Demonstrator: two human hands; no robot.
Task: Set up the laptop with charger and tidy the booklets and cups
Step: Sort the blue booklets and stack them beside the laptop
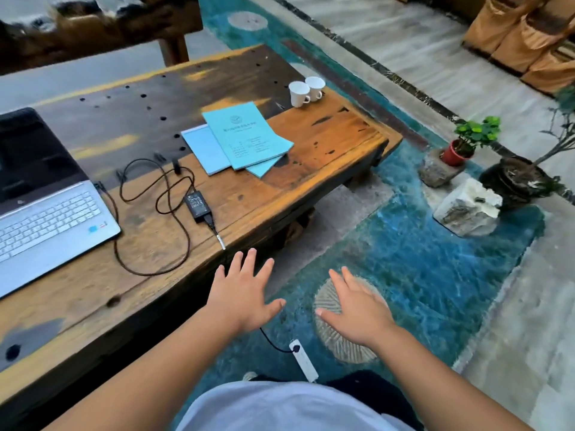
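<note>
Blue booklets [239, 138], three; white cups [306, 91], two.

Low wooden surface [311, 181], planks worn, orange-brown at the near and right side, dark-stained toward the far side, with scattered round holes. Beneath and beside it, a blue-green rug [435, 259] with pale round patterns, laid on a grey stone floor [404, 42] crossed by a dark border strip. A dark carved wooden bench [93, 26] stands beyond the surface. To the right: a small green plant in a red pot [455, 154] set on a rough stone [435, 172], a pale stone block [466, 209], and a dark pot [516, 178] holding a thin branching plant. Brown upholstered seating [529, 35] at upper right. Light is even and diffuse.
</note>
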